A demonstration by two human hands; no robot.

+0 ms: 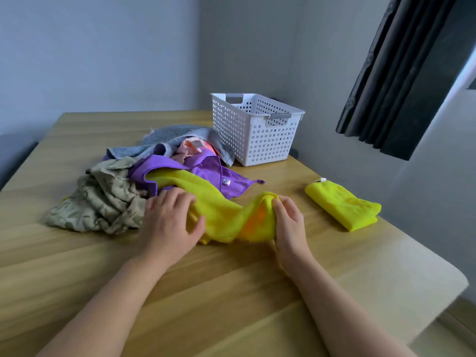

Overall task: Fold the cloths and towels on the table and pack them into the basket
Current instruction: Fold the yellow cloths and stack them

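Yellow microfibre filled the space between our hands: the unfolded yellow cloth (219, 210) lay bunched on the wooden table (231, 292), one end trailing back under the pile beyond our left hand. Our left hand (168, 222) pressed down on the cloth's left part, fingers curled and thumb pinching a fold. Our right hand (288, 222) gripped the cloth's right end, fingertips tucked into the raised bunch.

Just past our left hand sat the heap of unfolded pieces: a purple cloth (206, 173) lying over the yellow one's far end, a beige patterned cloth (103, 199) to the outside of our left hand, a grey towel (175, 137) and a pink cloth (190, 148) farther back.

Well to the outside of our right hand, a folded yellow cloth (342, 204) rested flat on the table. Beyond both hands, nearer our right, stood the white perforated basket (255, 135), touching the grey towel's edge.
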